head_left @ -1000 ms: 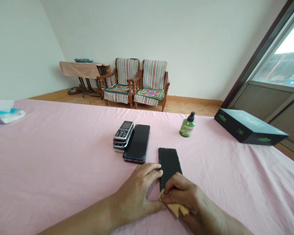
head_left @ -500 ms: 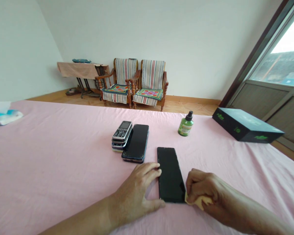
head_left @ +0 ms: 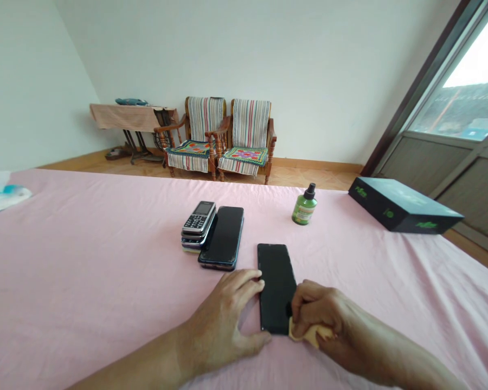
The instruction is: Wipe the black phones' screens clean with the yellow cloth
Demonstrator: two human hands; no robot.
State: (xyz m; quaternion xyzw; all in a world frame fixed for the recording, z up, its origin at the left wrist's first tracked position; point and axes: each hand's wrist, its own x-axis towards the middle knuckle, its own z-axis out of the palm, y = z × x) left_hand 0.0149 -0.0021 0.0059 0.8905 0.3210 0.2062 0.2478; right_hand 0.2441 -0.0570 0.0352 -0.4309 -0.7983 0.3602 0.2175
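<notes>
A black smartphone (head_left: pixel 275 276) lies flat, screen up, on the pink cloth (head_left: pixel 106 271). My left hand (head_left: pixel 228 314) rests beside it with thumb and fingers apart; the fingertips touch its left edge and the thumb its lower left corner. Bunched in my closed right hand (head_left: pixel 329 325) is a small yellow cloth (head_left: pixel 309 333), pressed at the phone's lower right corner. My right fingers hide part of that edge. Farther back, left of this phone, a stack of keypad phones (head_left: pixel 199 225) stands next to other dark smartphones (head_left: pixel 223 235) lying one on another.
A green spray bottle (head_left: pixel 304 207) with a black top stands behind the phone to the right. A black box (head_left: pixel 402 208) is at the far right, and a white and blue packet (head_left: pixel 4 196) at the left edge. Two wooden chairs (head_left: pixel 248 130) stand against the wall.
My right hand has moved left with the yellow cloth, from beside the phone's lower right edge onto its corner. My left hand keeps its place on the phone. The view has shifted slightly.
</notes>
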